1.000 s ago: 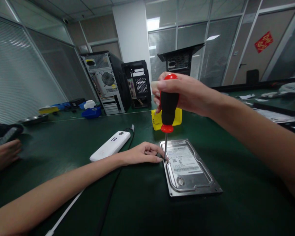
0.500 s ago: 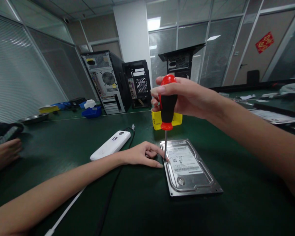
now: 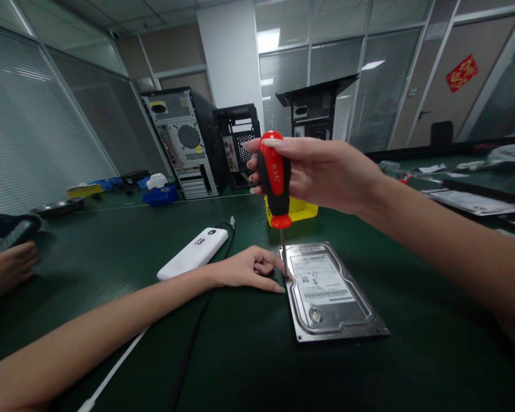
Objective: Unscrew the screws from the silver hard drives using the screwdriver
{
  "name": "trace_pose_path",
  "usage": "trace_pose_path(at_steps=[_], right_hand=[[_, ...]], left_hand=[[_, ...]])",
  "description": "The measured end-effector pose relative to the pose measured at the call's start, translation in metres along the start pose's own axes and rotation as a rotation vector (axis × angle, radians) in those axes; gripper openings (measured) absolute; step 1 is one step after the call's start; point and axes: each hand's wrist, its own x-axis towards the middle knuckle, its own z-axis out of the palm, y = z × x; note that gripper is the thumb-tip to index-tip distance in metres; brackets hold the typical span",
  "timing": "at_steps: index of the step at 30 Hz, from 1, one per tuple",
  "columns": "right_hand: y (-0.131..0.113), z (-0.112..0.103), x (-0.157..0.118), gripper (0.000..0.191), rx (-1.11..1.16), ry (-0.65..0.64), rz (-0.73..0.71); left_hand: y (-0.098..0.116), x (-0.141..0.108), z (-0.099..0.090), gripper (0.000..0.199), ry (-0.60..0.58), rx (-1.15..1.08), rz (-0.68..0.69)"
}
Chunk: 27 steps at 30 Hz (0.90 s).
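A silver hard drive [image 3: 326,292] lies label up on the dark green tabletop. My right hand [image 3: 326,169] is closed around the red and black handle of a screwdriver [image 3: 278,177], which stands nearly upright, leaning a little left at the top. Its tip meets the drive's left edge; the screw head there is too small to make out. Beside that tip, my left hand [image 3: 253,269] rests on the table, index finger touching the drive's edge, thumb stretched out apart from it, the other fingers curled.
Left of the drive lie a white power bank [image 3: 193,254] and a black cable [image 3: 197,326]. A yellow bin [image 3: 302,210] stands behind the screwdriver. Computer cases [image 3: 189,143] stand at the back. Another hard drive [image 3: 476,201] lies far right, and another person's hand [image 3: 11,266] is at far left.
The screwdriver's handle has tilted left and turned, its printed red side now showing. My right hand has shifted left, its thumb nearer the handle's top. My left hand and the hard drive stay put.
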Motion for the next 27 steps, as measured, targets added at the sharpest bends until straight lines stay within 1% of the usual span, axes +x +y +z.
trace_pose_path(at_steps=[2, 4, 6, 10, 14, 15, 21, 24, 27], right_hand=[[-0.0002, 0.0011, -0.0012, 0.026, -0.006, -0.038, -0.014], [0.0004, 0.0019, -0.0018, 0.026, -0.015, -0.068, -0.060], [0.0013, 0.0028, -0.0018, 0.025, -0.023, -0.069, -0.101], [0.0019, 0.0048, 0.0002, 0.019, -0.050, -0.030, -0.120], [0.0024, 0.0056, 0.0027, 0.003, -0.061, 0.042, -0.146], [0.0028, 0.0056, 0.0030, 0.001, -0.059, 0.053, -0.150], [0.0019, 0.0057, 0.0004, 0.019, -0.018, 0.047, -0.115], [0.0000, 0.0051, -0.0005, 0.018, -0.031, 0.052, -0.096], [0.0012, 0.0036, 0.0008, 0.013, -0.113, 0.043, -0.128]], left_hand=[[0.0006, 0.0001, 0.0000, 0.031, -0.002, -0.003, 0.009], [0.0012, 0.0001, 0.0000, 0.031, -0.003, -0.003, 0.015], [0.0014, 0.0001, 0.0001, 0.030, -0.001, 0.000, 0.012], [0.0002, -0.0002, 0.0003, 0.031, 0.017, 0.002, 0.004], [-0.0015, -0.0001, 0.0005, 0.035, 0.031, 0.005, 0.003], [-0.0016, 0.0001, 0.0006, 0.035, 0.038, 0.004, 0.004], [0.0001, 0.0009, 0.0000, 0.031, 0.075, -0.021, -0.013], [-0.0007, 0.0003, -0.0001, 0.030, 0.081, -0.010, 0.002], [-0.0025, -0.0008, 0.0008, 0.031, 0.095, 0.007, 0.018]])
